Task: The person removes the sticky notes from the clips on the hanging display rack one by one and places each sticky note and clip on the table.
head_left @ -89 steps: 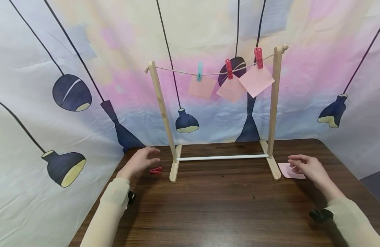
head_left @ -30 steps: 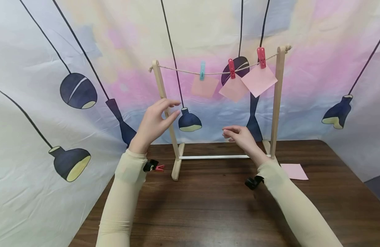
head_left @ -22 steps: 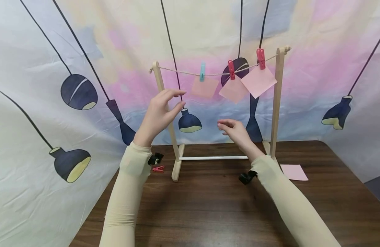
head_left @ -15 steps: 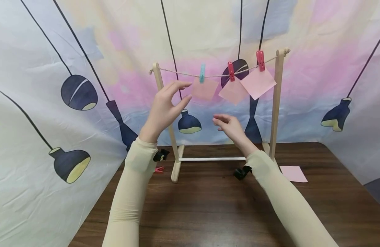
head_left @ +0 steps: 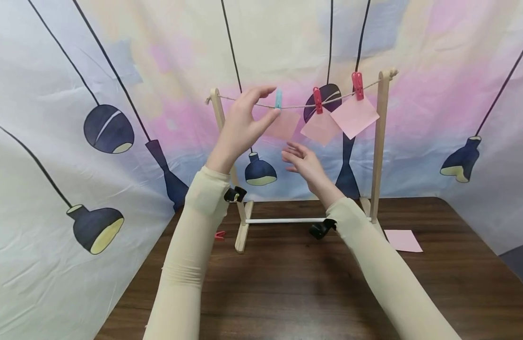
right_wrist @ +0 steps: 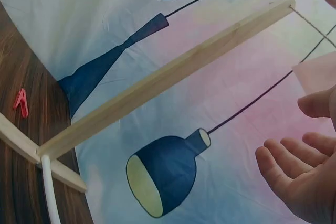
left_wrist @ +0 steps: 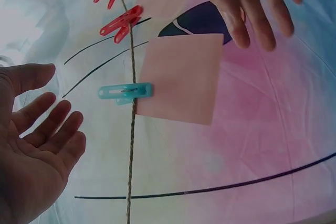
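A teal clothespin (left_wrist: 125, 92) clips a pink paper square (left_wrist: 181, 80) to the twine line (left_wrist: 131, 161). My left hand (head_left: 243, 125) is raised beside that clothespin, thumb and fingers spread apart; in the left wrist view a gap shows between the fingertips and the clothespin. Just below the same paper is my right hand (head_left: 305, 165), its fingers loosely bent and holding nothing. Farther right, two red clothespins (head_left: 317, 100) hold up two more pink squares (head_left: 355, 115).
The line runs between two wooden posts (head_left: 378, 146) joined by a white rod (head_left: 287, 220). On the brown table (head_left: 287, 293) lie a red clothespin (right_wrist: 21, 102) at left and a pink square (head_left: 403, 241) at right. A lamp-patterned cloth (head_left: 167, 61) hangs behind.
Both hands have left the table sides and risen toward the teal clothespin, the left hand moving up and right, the right hand up and left. The hanging papers stay in place.
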`<state>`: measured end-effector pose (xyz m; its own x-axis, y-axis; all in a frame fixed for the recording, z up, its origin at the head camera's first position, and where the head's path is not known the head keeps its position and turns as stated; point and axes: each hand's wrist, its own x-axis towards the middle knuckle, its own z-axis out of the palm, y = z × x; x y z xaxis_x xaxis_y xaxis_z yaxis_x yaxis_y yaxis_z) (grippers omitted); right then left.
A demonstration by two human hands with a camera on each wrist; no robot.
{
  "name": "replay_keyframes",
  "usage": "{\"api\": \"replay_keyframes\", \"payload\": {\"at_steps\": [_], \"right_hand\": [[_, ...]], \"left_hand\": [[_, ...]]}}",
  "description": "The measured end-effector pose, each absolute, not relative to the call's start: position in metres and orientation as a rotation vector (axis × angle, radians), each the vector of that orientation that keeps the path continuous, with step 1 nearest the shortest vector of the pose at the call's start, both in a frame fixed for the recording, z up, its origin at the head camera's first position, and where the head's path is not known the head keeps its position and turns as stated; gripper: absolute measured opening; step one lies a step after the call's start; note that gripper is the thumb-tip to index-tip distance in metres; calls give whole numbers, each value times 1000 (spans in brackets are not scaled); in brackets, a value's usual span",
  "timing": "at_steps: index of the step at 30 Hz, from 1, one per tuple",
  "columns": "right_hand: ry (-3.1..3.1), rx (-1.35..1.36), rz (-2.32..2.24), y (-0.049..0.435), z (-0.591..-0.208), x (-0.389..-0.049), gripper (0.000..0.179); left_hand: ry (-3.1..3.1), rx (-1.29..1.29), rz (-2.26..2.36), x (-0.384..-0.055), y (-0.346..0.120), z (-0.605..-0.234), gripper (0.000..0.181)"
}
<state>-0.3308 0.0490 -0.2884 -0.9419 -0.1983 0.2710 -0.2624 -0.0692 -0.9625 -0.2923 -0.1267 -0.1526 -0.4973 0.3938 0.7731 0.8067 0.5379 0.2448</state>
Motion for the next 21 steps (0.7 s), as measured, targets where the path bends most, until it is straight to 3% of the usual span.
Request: {"api": "replay_keyframes", "payload": {"at_steps": [9, 15, 21], "right_hand": [[-2027, 507, 2292, 41, -274, -329, 53], [-1986, 509, 2248, 43, -269, -322, 26], [-1948, 539, 2245, 43, -265, -318, 34]], "left_hand": [[-2329, -870, -718, -309, -119, -137, 54], [-2443, -796, -716, -321, -118, -128, 53], [-2496, -758, -712, -326, -116, -119, 53]]}}
